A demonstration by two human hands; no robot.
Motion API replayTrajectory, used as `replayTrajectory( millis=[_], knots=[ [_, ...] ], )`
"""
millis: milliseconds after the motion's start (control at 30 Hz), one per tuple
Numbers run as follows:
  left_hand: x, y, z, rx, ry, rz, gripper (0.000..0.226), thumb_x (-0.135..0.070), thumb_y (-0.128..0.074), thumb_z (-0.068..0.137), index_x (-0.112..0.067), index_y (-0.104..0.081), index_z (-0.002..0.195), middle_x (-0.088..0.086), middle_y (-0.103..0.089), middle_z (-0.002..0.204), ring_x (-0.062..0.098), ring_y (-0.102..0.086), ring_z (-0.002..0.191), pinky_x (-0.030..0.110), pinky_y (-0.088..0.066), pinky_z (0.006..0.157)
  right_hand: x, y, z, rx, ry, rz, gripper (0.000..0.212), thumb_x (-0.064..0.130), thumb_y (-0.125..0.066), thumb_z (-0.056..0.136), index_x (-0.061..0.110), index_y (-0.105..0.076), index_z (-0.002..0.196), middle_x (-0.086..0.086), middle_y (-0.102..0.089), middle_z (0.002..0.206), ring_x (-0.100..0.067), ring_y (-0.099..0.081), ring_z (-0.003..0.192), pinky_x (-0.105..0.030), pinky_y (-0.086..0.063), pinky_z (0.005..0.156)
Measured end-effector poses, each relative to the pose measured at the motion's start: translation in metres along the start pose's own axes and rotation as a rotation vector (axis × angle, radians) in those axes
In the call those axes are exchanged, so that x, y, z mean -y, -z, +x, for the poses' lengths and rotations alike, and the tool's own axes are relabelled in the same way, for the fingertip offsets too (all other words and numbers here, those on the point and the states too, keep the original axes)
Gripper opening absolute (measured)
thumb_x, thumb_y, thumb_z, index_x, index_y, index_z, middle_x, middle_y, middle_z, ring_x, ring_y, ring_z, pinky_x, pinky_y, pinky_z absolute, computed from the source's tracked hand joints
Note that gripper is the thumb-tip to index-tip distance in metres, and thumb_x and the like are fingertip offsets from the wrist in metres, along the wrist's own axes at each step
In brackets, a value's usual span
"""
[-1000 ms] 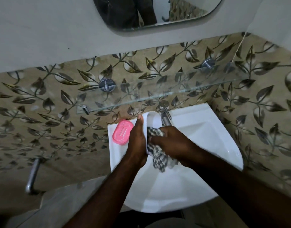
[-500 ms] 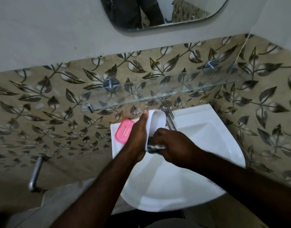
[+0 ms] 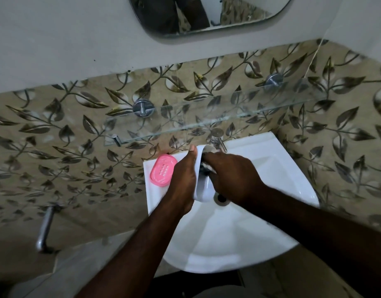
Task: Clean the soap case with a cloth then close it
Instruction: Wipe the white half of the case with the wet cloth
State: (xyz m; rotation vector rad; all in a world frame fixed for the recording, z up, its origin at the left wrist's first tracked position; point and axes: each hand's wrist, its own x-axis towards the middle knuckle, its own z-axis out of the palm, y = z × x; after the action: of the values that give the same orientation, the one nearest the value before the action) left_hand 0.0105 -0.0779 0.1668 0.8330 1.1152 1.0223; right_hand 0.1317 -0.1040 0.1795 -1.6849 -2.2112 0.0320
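White smooth plastic fills my left hand [image 3: 183, 181]: the soap case [image 3: 203, 190], a long rounded shell with a glossy surface. It stands almost upright over the sink [image 3: 271, 168], and its lower end is close above the round metal drain [image 3: 221, 197]. The fingers of this hand are closed around the case from the left side. The thumb lies straight along the outer edge and points up toward the wall. The forearm comes in from the lower left.

My right hand [image 3: 232, 177] is curled around the cloth [image 3: 205, 168], a soft checked fabric in dark and light threads, and it presses the cloth into the hollow of the case. Only a small crumpled bunch of the cloth shows between the hand and the white rim; the rest is hidden under my palm. The right forearm comes in from the lower right, across the basin.

Just beside my left hand, a pink oval piece [image 3: 163, 173] with rows of small dots lies flat on the rear left corner of the sink. The sink is glossy white, with a rounded front edge. A chrome tap [image 3: 217, 140] stands behind the top of the case. Above it a clear glass shelf [image 3: 206, 119] hangs on round metal holders, in front of beige tiles with a dark leaf pattern. Higher up, a mirror [image 3: 206, 16] with rounded corners is on the plain grey wall. A dull metal pipe [image 3: 44, 231] sticks out low on the left.
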Motion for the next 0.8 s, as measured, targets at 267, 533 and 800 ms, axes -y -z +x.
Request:
replayTrajectory(
  millis=[267,533,800],
  knots=[
    [0.001,0.003,-0.002,-0.014,-0.008,-0.001,0.045,-0.051,-0.041,0.099,-0.019,-0.069,0.113,0.008,-0.074,0.109,0.024,-0.070,0.103,0.040,-0.054,0.091,0.027,0.007,-0.018,0.180,-0.448,0.988,0.021,0.012,-0.061,0.086,0.004,-0.059,0.067,-0.007,-0.067,0.065,-0.012,-0.059,0.059,-0.022,-0.042,0.055],
    [0.006,0.006,-0.010,0.243,0.136,-0.104,0.056,-0.049,-0.035,0.101,-0.006,-0.062,0.124,0.015,-0.070,0.117,0.025,-0.068,0.108,0.037,-0.053,0.092,0.031,0.005,-0.007,-0.139,-0.746,1.510,0.011,0.009,-0.060,0.093,0.008,-0.067,0.102,-0.004,-0.073,0.089,-0.017,-0.071,0.078,-0.029,-0.057,0.068],
    [-0.014,0.018,-0.006,0.038,0.068,-0.084,0.029,-0.048,-0.050,0.096,-0.023,-0.065,0.099,0.000,-0.072,0.081,0.021,-0.069,0.079,0.033,-0.055,0.071,0.023,-0.002,-0.025,0.193,0.076,0.351,0.023,0.016,-0.060,0.081,0.032,-0.066,0.096,0.003,-0.062,0.087,-0.017,-0.062,0.080,-0.033,-0.048,0.064]
  ],
)
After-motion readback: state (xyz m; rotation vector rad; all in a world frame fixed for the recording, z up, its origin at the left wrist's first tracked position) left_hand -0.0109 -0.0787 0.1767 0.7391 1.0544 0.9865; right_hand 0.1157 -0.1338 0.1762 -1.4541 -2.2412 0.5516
